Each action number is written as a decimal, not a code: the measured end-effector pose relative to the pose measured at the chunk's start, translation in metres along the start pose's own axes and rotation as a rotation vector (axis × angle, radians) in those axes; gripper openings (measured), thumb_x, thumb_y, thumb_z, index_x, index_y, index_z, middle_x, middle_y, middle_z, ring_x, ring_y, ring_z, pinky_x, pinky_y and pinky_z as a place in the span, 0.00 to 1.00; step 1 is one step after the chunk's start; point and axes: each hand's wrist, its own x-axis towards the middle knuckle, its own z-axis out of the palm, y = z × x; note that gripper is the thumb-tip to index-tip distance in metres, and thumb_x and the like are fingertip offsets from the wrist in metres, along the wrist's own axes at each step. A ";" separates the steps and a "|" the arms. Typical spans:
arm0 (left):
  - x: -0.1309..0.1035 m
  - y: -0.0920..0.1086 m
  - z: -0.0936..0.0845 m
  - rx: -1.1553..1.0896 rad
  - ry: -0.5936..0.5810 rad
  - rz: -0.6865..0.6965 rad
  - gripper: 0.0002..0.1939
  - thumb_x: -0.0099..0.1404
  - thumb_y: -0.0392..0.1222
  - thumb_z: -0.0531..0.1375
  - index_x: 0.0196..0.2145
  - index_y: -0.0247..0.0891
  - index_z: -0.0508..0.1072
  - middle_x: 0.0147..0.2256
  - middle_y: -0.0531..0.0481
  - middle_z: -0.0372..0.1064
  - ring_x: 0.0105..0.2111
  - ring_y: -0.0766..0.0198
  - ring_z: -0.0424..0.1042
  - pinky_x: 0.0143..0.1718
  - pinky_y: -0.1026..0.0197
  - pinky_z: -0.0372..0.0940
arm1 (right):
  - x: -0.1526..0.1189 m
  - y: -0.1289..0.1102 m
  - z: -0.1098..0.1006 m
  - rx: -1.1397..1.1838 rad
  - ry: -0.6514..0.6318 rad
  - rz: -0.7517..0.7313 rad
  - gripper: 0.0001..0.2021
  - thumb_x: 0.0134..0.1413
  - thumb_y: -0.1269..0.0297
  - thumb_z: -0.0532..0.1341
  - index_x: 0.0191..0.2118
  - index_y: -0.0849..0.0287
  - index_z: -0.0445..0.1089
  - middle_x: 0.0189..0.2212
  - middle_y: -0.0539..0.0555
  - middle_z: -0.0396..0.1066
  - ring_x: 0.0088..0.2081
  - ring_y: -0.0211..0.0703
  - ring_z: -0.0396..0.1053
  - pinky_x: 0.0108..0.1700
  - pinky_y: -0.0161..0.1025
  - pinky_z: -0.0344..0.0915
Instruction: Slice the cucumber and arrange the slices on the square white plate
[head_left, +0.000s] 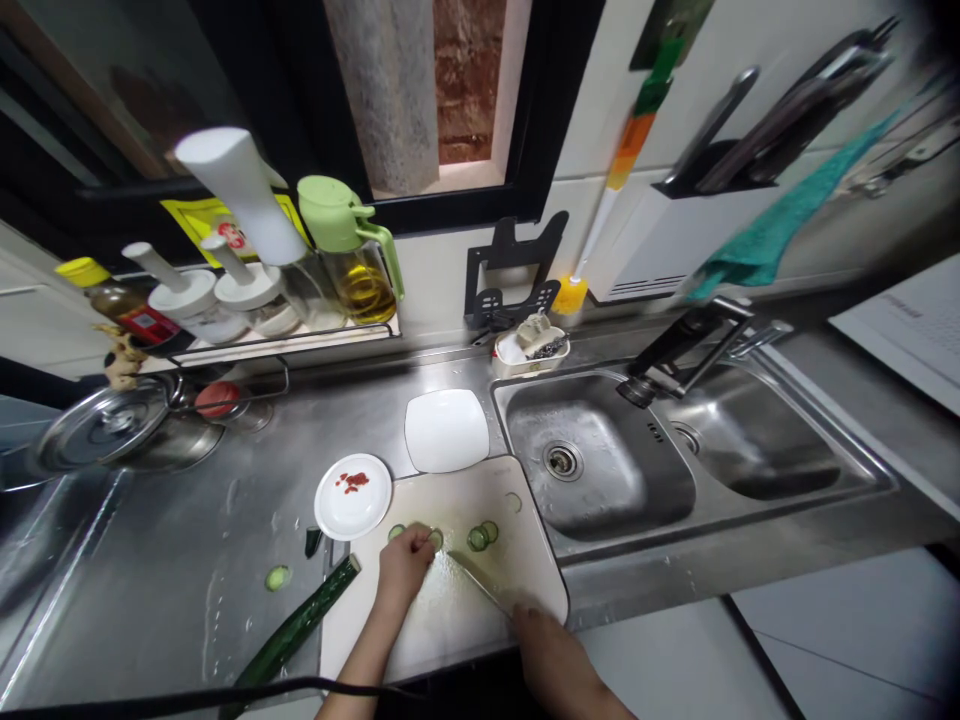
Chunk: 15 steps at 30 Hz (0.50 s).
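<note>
Over the white cutting board (435, 640), my left hand (403, 568) pinches a cucumber slice (436, 540) between its fingertips. My right hand (546, 645) is closed round the handle of a knife (480, 582), whose blade points toward that slice. To the right of the blade tip lie several overlapping cucumber slices (480, 537), and a thin one (513, 502) rests near the board's far right corner. Another slice is partly hidden behind my left hand. The long cut cucumber (304, 622) lies across the board's left edge, with a cut end piece (313, 541) beyond it.
A round white plate (337, 515) with red chopped pieces touches the board's far left side. Behind the board sits a square white plate (447, 430). The double sink (600, 490) is on the right; a pot (161, 445) and condiment rack (300, 345) are at the left.
</note>
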 end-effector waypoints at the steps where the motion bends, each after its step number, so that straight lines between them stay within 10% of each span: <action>1: -0.002 -0.004 -0.001 -0.002 -0.006 -0.005 0.07 0.58 0.43 0.57 0.26 0.39 0.72 0.20 0.57 0.66 0.23 0.69 0.64 0.29 0.68 0.56 | 0.000 0.000 -0.002 0.004 -0.013 0.001 0.25 0.53 0.83 0.44 0.52 0.66 0.68 0.45 0.64 0.73 0.45 0.50 0.71 0.45 0.38 0.64; 15: -0.013 0.000 0.004 0.060 0.130 -0.038 0.05 0.57 0.33 0.57 0.27 0.38 0.72 0.22 0.56 0.69 0.25 0.69 0.68 0.29 0.69 0.56 | 0.000 -0.012 -0.023 -0.007 -0.033 -0.014 0.23 0.54 0.83 0.43 0.49 0.64 0.68 0.44 0.62 0.73 0.45 0.47 0.72 0.43 0.37 0.63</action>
